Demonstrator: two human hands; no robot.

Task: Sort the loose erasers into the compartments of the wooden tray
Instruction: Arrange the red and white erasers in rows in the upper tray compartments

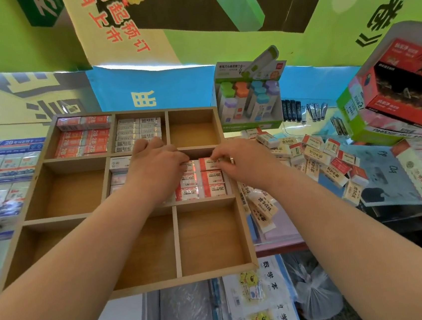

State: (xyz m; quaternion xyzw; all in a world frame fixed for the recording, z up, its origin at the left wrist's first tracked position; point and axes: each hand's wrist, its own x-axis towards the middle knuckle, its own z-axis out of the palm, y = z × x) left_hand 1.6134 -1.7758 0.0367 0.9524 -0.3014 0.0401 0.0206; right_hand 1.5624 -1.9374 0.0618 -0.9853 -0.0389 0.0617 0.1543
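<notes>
Wooden tray (191, 279) lies flat; its far-left compartment holds red 2B erasers (83, 142), the one beside it holds white barcoded erasers (139, 131), and the middle-right compartment holds a block of red-and-white erasers (212, 183). Left hand (153, 163) and right hand (241, 159) meet over the far row of that block, the right's curled fingers and thumb pinching an eraser, the left's bent fingertips on the one beside it, grip not discernible. Loose erasers (321, 156) lie heaped just right of the tray.
</notes>
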